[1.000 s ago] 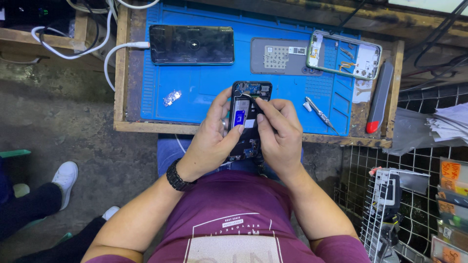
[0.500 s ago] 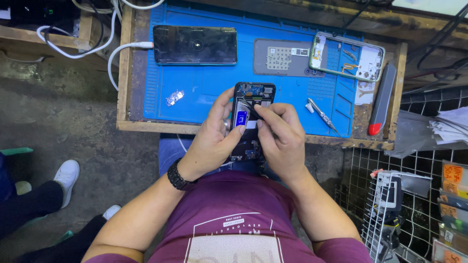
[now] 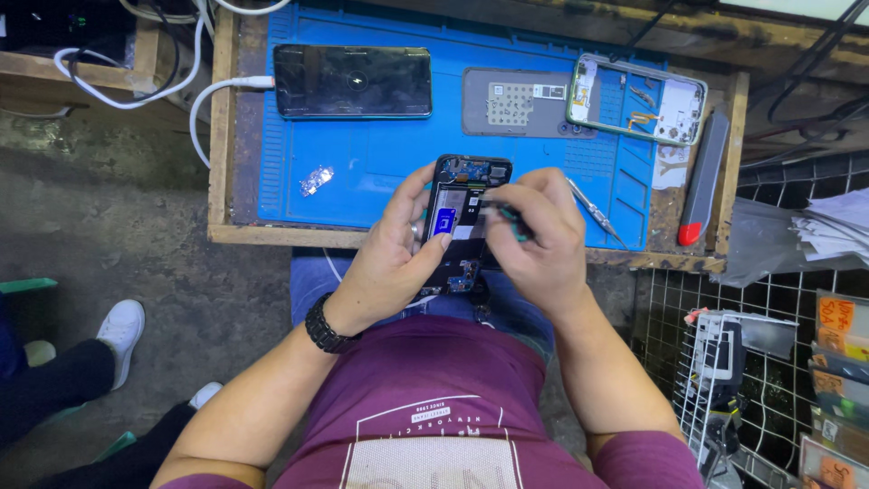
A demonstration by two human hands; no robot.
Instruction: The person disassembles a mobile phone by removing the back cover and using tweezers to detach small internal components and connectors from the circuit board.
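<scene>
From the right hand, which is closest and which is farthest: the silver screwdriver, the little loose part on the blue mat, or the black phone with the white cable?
Measured from the right hand in the head view:
1. Silver screwdriver, just beside it on the mat's right part.
2. Little loose part, on the mat's left part.
3. Black phone, at the mat's far left corner.

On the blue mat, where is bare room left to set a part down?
Widest bare patch on the blue mat: below the dark phone, between the small loose part and the left hand. A narrower strip lies below the grey panel. The right side is crowded: phone frame, screwdriver, right hand.
</scene>
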